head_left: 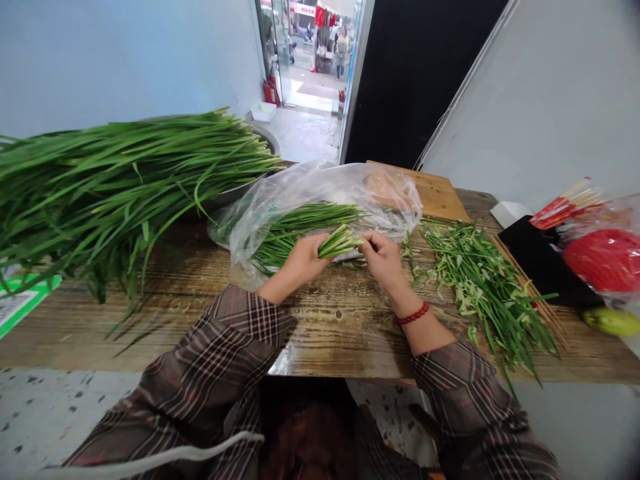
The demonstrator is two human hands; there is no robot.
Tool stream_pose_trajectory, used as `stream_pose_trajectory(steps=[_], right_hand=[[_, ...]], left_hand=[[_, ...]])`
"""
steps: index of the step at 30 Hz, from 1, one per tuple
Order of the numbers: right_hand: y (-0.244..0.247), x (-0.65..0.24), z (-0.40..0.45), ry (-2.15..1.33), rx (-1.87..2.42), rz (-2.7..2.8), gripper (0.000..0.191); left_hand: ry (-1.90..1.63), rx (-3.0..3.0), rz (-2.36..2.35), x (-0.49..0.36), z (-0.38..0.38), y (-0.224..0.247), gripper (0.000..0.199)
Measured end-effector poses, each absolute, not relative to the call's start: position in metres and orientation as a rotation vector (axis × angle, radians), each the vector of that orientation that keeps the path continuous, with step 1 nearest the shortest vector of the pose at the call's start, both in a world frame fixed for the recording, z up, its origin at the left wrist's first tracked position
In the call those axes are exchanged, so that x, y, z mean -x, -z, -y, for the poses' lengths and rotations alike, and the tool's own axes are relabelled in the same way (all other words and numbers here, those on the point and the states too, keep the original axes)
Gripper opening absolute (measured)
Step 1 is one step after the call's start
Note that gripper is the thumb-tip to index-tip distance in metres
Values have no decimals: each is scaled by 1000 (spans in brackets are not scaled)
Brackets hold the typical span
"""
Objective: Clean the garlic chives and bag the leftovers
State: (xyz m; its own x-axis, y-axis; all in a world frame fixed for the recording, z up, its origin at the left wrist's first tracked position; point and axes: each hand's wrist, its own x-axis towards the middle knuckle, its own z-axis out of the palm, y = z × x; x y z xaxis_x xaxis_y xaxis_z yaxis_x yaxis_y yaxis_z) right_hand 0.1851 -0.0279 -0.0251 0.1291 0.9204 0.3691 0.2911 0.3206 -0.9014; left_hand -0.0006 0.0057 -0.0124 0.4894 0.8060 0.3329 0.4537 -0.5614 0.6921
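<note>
My left hand (306,260) is wrapped round a small bunch of green chives (340,241), its pale cut ends pointing right. The fingers of my right hand (383,257) pinch at the tips of those ends; what they grip is too small to tell. Beneath and behind the bunch, more chives (280,233) lie on a clear plastic bag (395,193) spread on the wooden table (340,327). A large heap of long chives (150,160) rests at the left in a metal basin, mostly hidden. Loose trimmings and leaves (475,267) are piled right of my right hand.
A wooden board (435,193) lies behind the bag. At the right are a black box (545,263), wrapped chopsticks (563,208), a red bundle in plastic (605,260) and a yellow-green item (613,320). A green-edged card (25,300) lies at the left.
</note>
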Motion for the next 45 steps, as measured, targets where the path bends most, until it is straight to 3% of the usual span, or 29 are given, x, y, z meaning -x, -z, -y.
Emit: stream_pose_trajectory(steps=[9, 14, 18, 24, 34, 38, 45], right_hand=[[32, -172, 23, -862, 1145, 1033, 36], [28, -197, 20, -789, 1089, 845, 40], [25, -204, 23, -774, 1195, 1080, 42], [25, -191, 29, -643, 1284, 1551, 24], [18, -221, 23, -495, 1309, 1228, 35], [15, -209, 28, -426, 1266, 1482, 16], [17, -186, 34, -347, 1263, 1556, 7]], left_hand=[[-901, -2138, -1011, -4, -2, 10, 12], [-898, -2158, -1086, 3, -6, 13, 6], [-916, -2160, -1124, 5, -9, 13, 11], [-924, -2142, -1066, 4, -7, 14, 13], [-880, -2175, -1128, 5, -7, 12, 5], [-878, -2187, -1100, 5, -8, 14, 6], [-909, -2178, -1072, 3, -8, 20, 6]])
